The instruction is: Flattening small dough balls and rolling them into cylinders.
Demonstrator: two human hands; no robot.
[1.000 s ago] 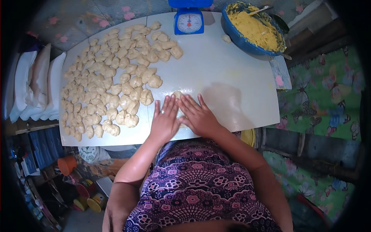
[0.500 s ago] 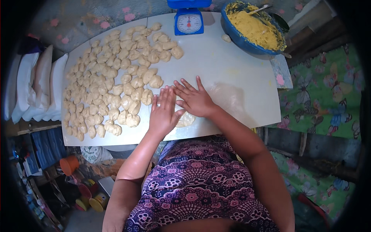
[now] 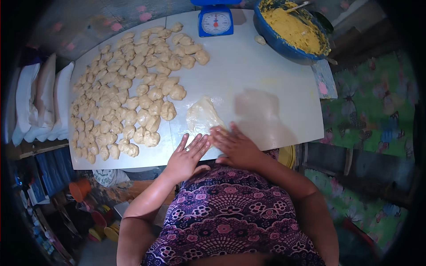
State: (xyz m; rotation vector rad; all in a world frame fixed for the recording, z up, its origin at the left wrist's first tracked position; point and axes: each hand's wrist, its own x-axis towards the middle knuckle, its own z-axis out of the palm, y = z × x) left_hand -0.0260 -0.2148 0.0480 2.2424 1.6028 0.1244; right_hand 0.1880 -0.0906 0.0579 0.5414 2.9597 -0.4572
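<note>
A thin, flattened sheet of dough (image 3: 203, 113) lies on the pale tabletop (image 3: 253, 75) in front of me. My left hand (image 3: 188, 156) rests by its near left edge, fingers spread and a ring on one of them. Beside it, my right hand (image 3: 235, 147) lies on the dough's near right edge with its fingers stretched out, slightly blurred. Neither hand grips anything. To the left, many rounded dough pieces (image 3: 111, 95) cover the table in a dense spread, the closest a little beyond my left hand.
A blue dial scale (image 3: 216, 22) stands at the far edge. At the far right, a blue basin (image 3: 284, 46) holds yellow filling (image 3: 290, 29) with a spoon handle in it. White sacks (image 3: 29, 99) are stacked left of the table. A green butterfly-print cloth (image 3: 368, 102) hangs to the right.
Both hands have slid toward me, from over the dough to near the table's front edge. The dough, largely hidden under them before, now shows as a thin, longer sheet.
</note>
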